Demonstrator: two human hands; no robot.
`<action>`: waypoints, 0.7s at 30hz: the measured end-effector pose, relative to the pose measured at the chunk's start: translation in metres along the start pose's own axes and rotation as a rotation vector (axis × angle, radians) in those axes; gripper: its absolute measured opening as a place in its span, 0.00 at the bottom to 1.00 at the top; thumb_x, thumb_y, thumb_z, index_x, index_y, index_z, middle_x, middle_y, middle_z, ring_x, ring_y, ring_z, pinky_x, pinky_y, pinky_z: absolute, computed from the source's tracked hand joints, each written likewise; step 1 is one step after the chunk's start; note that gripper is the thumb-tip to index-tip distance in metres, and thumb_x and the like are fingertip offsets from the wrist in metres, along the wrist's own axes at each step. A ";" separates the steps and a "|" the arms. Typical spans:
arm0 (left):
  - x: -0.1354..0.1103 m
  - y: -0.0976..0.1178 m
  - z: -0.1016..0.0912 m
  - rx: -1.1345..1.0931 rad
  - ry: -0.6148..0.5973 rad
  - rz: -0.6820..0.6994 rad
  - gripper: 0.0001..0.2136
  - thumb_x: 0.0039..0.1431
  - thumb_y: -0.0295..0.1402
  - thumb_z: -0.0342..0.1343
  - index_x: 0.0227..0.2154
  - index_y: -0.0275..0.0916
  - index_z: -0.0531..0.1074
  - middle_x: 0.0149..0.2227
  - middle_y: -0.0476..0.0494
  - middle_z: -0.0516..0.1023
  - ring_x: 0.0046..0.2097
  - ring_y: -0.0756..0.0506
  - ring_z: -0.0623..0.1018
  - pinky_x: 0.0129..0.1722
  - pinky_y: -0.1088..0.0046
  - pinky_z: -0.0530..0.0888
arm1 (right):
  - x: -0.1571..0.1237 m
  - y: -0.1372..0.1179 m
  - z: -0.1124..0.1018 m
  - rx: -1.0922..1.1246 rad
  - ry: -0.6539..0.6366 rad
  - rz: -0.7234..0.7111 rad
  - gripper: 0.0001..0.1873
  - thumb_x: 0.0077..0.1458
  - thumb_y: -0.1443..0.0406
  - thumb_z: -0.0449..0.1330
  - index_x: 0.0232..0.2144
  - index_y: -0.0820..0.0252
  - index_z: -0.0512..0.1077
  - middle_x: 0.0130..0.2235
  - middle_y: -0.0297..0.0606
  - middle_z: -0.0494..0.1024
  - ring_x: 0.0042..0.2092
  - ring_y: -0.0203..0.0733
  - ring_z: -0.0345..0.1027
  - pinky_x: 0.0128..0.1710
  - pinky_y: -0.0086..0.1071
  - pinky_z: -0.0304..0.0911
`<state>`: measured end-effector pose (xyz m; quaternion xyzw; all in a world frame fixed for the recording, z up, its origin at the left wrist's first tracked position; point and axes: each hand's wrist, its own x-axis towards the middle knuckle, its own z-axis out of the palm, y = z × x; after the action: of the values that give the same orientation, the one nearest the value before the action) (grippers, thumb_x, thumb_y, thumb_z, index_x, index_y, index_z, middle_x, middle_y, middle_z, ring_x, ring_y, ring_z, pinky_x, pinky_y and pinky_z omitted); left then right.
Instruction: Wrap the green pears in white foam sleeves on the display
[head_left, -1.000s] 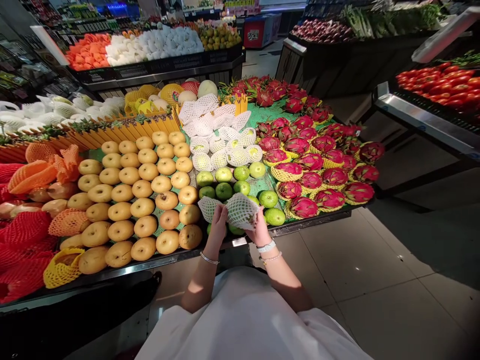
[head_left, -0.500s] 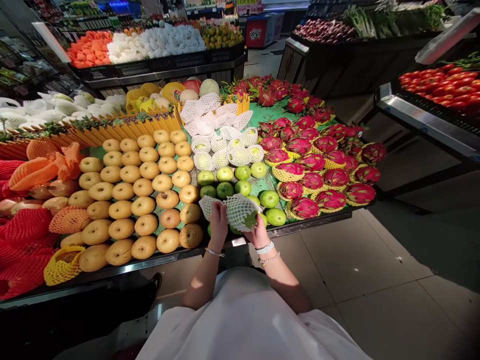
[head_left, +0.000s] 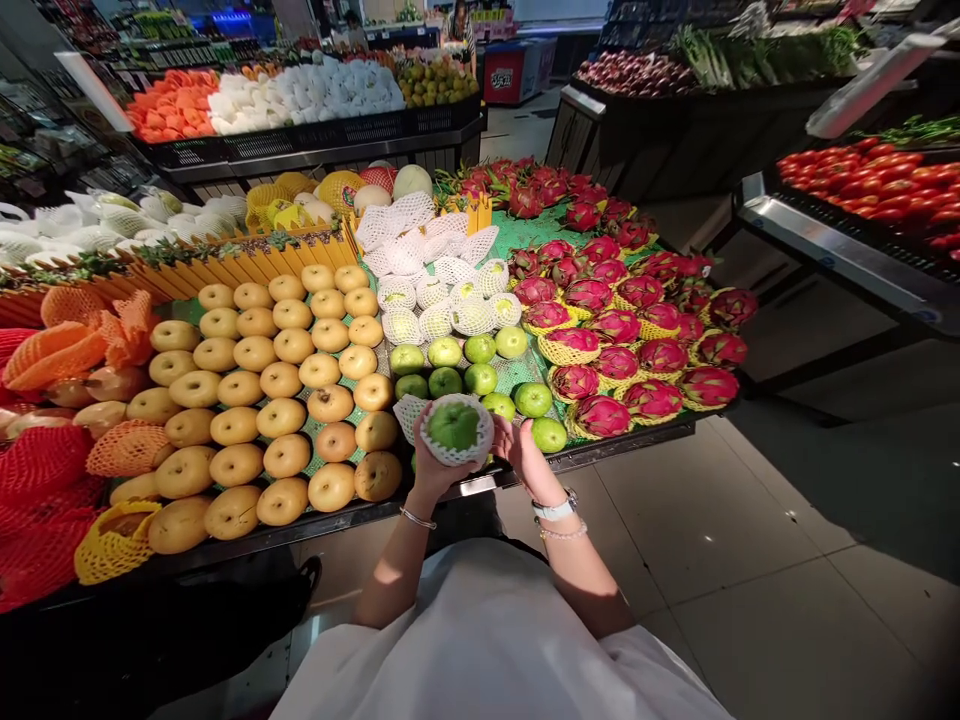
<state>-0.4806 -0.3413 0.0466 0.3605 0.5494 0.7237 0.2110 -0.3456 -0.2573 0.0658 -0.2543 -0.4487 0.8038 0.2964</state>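
Cradling a netted green guava [head_left: 454, 428] on curled fingers, the left hand [head_left: 435, 462] has the right hand [head_left: 526, 455] just beside it, fingers spread apart and empty. Golden pears [head_left: 335, 441] sit left of those fingers, loose guavas [head_left: 480, 378] just beyond, dragon fruit [head_left: 600, 416] farther right.

One left hand [head_left: 437, 462], one right hand [head_left: 525, 450], one net-wrapped green fruit [head_left: 453, 428], and about ten bare green fruits [head_left: 480, 378] just beyond.
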 end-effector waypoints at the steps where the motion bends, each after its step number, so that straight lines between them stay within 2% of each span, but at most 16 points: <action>1: -0.004 -0.006 0.001 -0.033 0.042 0.010 0.47 0.34 0.41 0.75 0.59 0.43 0.57 0.62 0.35 0.64 0.66 0.32 0.62 0.66 0.55 0.58 | 0.001 -0.001 0.000 -0.027 0.040 0.002 0.34 0.52 0.36 0.55 0.46 0.53 0.76 0.54 0.42 0.77 0.56 0.52 0.70 0.54 0.45 0.70; 4: -0.012 -0.021 0.005 -0.070 0.061 0.013 0.48 0.34 0.42 0.75 0.59 0.45 0.56 0.62 0.37 0.63 0.66 0.33 0.62 0.67 0.56 0.57 | 0.004 0.000 0.004 -0.012 0.135 -0.029 0.27 0.54 0.42 0.58 0.46 0.51 0.75 0.54 0.38 0.77 0.57 0.49 0.69 0.56 0.45 0.68; 7: -0.015 -0.027 0.009 -0.059 -0.014 0.009 0.46 0.32 0.39 0.76 0.57 0.48 0.58 0.61 0.41 0.65 0.64 0.35 0.65 0.67 0.54 0.57 | 0.009 0.007 0.009 0.010 0.200 -0.124 0.23 0.55 0.46 0.60 0.47 0.50 0.75 0.57 0.34 0.75 0.62 0.46 0.63 0.65 0.44 0.58; 9: -0.015 -0.029 0.011 -0.051 -0.055 -0.003 0.48 0.30 0.38 0.76 0.57 0.49 0.58 0.62 0.40 0.65 0.64 0.35 0.65 0.67 0.53 0.57 | 0.012 0.011 0.010 0.013 0.236 -0.146 0.22 0.55 0.48 0.61 0.48 0.50 0.76 0.58 0.34 0.74 0.64 0.46 0.61 0.68 0.44 0.52; 12: -0.016 -0.028 0.014 -0.009 -0.078 -0.104 0.55 0.26 0.34 0.77 0.60 0.49 0.53 0.64 0.37 0.62 0.66 0.34 0.62 0.67 0.54 0.56 | 0.015 0.015 0.004 -0.003 0.249 -0.132 0.25 0.54 0.48 0.62 0.50 0.51 0.76 0.59 0.36 0.74 0.64 0.49 0.61 0.68 0.48 0.51; 14: -0.017 -0.029 0.015 0.016 -0.038 -0.158 0.58 0.29 0.34 0.76 0.63 0.51 0.48 0.67 0.38 0.57 0.68 0.34 0.59 0.67 0.53 0.56 | 0.015 0.013 -0.003 -0.114 0.228 -0.146 0.25 0.54 0.48 0.62 0.50 0.52 0.76 0.58 0.37 0.75 0.63 0.51 0.63 0.68 0.49 0.50; 17: -0.020 -0.033 0.015 0.025 0.039 -0.122 0.56 0.36 0.36 0.73 0.65 0.56 0.42 0.70 0.42 0.48 0.70 0.34 0.55 0.68 0.52 0.55 | 0.012 0.000 -0.011 -0.377 0.215 -0.235 0.22 0.58 0.49 0.59 0.49 0.53 0.77 0.56 0.39 0.76 0.62 0.51 0.63 0.69 0.49 0.47; 19: -0.020 -0.039 0.012 0.089 -0.014 -0.096 0.56 0.39 0.37 0.72 0.66 0.56 0.40 0.70 0.40 0.49 0.69 0.33 0.56 0.67 0.48 0.56 | 0.004 -0.012 -0.014 -0.524 0.202 -0.303 0.21 0.59 0.53 0.58 0.52 0.51 0.75 0.60 0.39 0.72 0.64 0.50 0.60 0.69 0.48 0.47; 21: -0.019 -0.044 0.007 0.212 -0.142 -0.053 0.57 0.39 0.37 0.72 0.66 0.53 0.37 0.67 0.35 0.56 0.67 0.31 0.61 0.64 0.43 0.60 | -0.005 -0.023 -0.015 -0.658 0.079 -0.306 0.26 0.58 0.58 0.59 0.59 0.49 0.68 0.64 0.39 0.66 0.65 0.49 0.57 0.68 0.47 0.49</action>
<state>-0.4670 -0.3359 0.0004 0.4164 0.6156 0.6285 0.2292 -0.3258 -0.2426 0.0792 -0.2969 -0.7043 0.5523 0.3328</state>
